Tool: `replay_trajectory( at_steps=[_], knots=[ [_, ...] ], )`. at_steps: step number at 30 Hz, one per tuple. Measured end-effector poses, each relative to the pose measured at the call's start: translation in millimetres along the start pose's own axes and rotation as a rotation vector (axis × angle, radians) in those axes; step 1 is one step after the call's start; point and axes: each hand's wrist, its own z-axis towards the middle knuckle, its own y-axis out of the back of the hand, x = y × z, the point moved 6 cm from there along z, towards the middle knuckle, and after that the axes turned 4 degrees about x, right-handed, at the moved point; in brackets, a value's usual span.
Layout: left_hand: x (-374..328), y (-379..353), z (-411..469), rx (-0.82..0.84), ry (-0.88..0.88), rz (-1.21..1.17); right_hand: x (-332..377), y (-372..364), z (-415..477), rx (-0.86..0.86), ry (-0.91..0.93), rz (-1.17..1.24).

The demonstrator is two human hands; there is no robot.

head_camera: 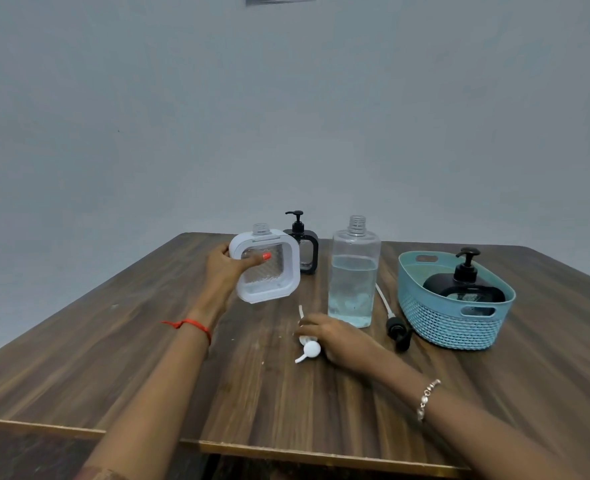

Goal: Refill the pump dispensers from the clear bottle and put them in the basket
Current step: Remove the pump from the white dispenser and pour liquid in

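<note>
We're holding the white-framed dispenser [267,268] in our left hand [222,271], over the far middle of the desk [130,358]. Its fingers [223,251] are wrapping the left edge and the thumb [256,259] is pressing on the ribbed clear front. The dispenser is tilting slightly, with its neck open and no pump on it. The base is looking clear of the desk, but we can't tell for sure. Our right hand [338,342] is resting on the desk nearer to us, fingers curling over the white pump [310,348]. That pump is lying flat with its dip tube [300,311] pointing away toward the dispenser. The clear bottle [354,282] is standing upright just beyond the right hand, uncapped and roughly half filled with clear liquid. A black-framed dispenser [306,252] is standing upright behind the white-framed one, pump on, partly hidden by it. A black pump [398,333] is lying on the desk between the clear bottle and the teal basket [452,329], its tube running back alongside the bottle. The basket is sitting at the right of the desk, holding one black dispenser [466,284] with its pump on. We're wearing a red thread [191,323] on the left wrist and a beaded bracelet [426,398] on the right.
</note>
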Motion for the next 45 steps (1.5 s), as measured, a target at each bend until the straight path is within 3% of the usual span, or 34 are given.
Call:
replay_trajectory(
  at_steps=[5,8,10,15,17,20,23,27,36,45],
  knots=[
    [-2.6,-7.6,0.5,0.022,-0.007,-0.009,-7.7,0.3,1.2,0.036,-0.053,0.038],
    [-2.5,-10.9,1.1,0.026,-0.005,-0.015,-10.8,11.5,1.4,-0.038,-0.045,0.070],
    [-0.7,-11.9,1.4,0.022,0.004,-0.013,-10.1,32.1,-2.7,-0.218,-0.049,0.132],
    [3.7,-14.7,1.6,0.017,-0.005,-0.061,-26.7,101.8,-28.5,-0.940,-0.227,0.298],
    [2.4,-16.8,2.3,0.018,-0.015,-0.079,-43.3,113.9,-34.6,-1.051,-0.345,0.403],
    [0.5,-19.6,5.4,0.019,-0.032,-0.092,-75.1,110.3,-31.6,-0.959,-0.483,0.622],
    [-1.9,-23.5,6.7,0.036,-0.039,-0.061,-90.2,95.5,-19.8,-0.773,-0.507,0.945],
    [-3.5,-26.3,5.3,0.045,-0.046,-0.010,-84.9,89.7,-12.2,-0.632,-0.464,1.040],
    [-5.2,-33.8,-1.5,0.056,-0.057,0.068,-85.5,88.9,-15.4,-0.795,-0.624,0.740],
    [-21.9,-29.7,-2.1,-0.083,-0.128,0.175,-41.6,177.4,-0.3,-0.870,-0.452,0.343]
  ],
)
